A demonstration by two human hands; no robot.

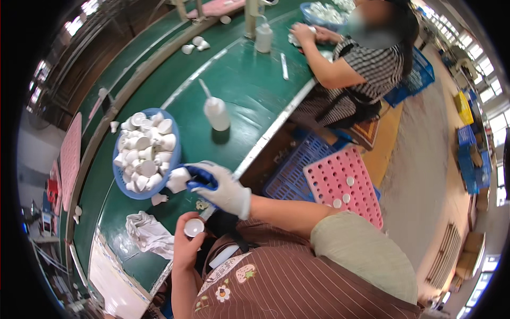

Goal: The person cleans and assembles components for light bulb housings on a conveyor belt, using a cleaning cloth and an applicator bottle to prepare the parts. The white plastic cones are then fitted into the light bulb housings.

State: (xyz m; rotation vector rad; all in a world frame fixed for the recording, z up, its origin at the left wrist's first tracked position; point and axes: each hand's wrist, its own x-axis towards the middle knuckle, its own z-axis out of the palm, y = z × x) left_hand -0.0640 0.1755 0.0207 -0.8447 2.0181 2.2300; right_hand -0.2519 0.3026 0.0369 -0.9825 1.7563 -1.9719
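My left hand (184, 245) is bare and closed around a small white round piece (194, 227), its hollow, cup-like face turned up. My right hand (226, 187) wears a white glove with blue on the palm and fingers. Its curled fingertips grip a white cup-shaped piece (177, 180) beside the blue basket (178, 139). That basket is heaped with similar white pieces (142, 142). One more loose white piece (159, 199) lies on the green table just below the basket. Left of my left hand rests a crumpled white cloth (149, 234).
A white squeeze bottle (216, 113) stands beyond my right hand, with a second bottle (263, 37) farther off. Across the green table (249, 90), a co-worker (366, 64) handles white pieces. Right of the table, a pink perforated tray (340, 178) lies over blue crates (300, 165).
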